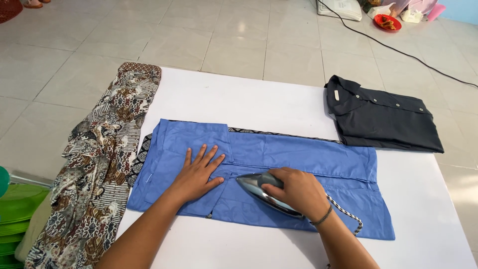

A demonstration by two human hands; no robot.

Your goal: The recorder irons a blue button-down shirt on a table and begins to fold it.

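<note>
A blue garment (298, 164) lies flat on a white desk (239, 99), its long axis running left to right across the surface, with a patterned cloth edge showing along its far border. The right hand (296, 192) is wrapped around the handle of an iron (259, 192), fingers (273, 183) curled tight on it; the iron sits on the near middle of the garment, its pointed tip aimed left toward the other hand. A braided black-and-white cord (346, 214) trails from behind the wrist across the cloth.

The left hand (199, 172) lies palm down on the garment's left part, on a folded-over flap, fingers spread and flat, pressing the fabric rather than gripping anything. It rests just beside the iron's tip but does not touch it. The unpressed stretch directly ahead of the tip is the narrow strip between the two hands, so the right hand is the one on the tool and the left pins the cloth.

A brown batik cloth (99, 169) lies crumpled along the desk's left edge. A folded dark shirt (383, 117) rests at the far right corner, apart from the blue garment. A black cable (398, 50) runs over the tiled floor (149, 35) beyond.
</note>
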